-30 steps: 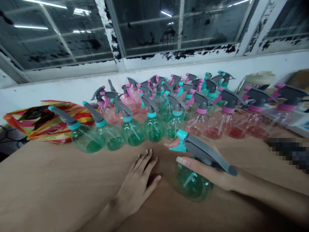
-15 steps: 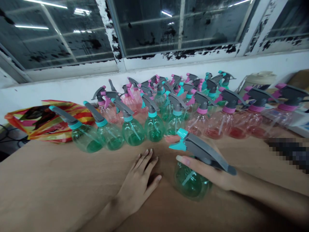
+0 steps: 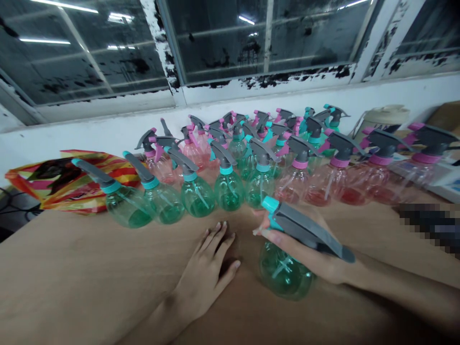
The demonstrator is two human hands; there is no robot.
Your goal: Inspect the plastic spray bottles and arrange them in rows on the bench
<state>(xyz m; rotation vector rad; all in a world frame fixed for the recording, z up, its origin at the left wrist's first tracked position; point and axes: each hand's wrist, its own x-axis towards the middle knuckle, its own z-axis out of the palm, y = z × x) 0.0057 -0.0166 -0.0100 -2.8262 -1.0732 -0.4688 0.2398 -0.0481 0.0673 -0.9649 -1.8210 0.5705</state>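
Green round plastic spray bottle (image 3: 285, 278) is grasped in my right hand (image 3: 321, 265); my left hand (image 3: 206, 275) lies unclenched, flat.

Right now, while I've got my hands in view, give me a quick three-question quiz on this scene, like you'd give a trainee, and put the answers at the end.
1. Multiple choice: the right hand holds a green spray bottle. What color is its nozzle tip? A) pink B) turquoise C) yellow
2. True or false: the left hand rests on the table with no bottle in it.
3. Fill in: in the front row, as the camera sees it, the pink-collared bottles stand to the ____ of the turquoise-collared bottles.

Key: 1. B, turquoise; 2. true; 3. right.
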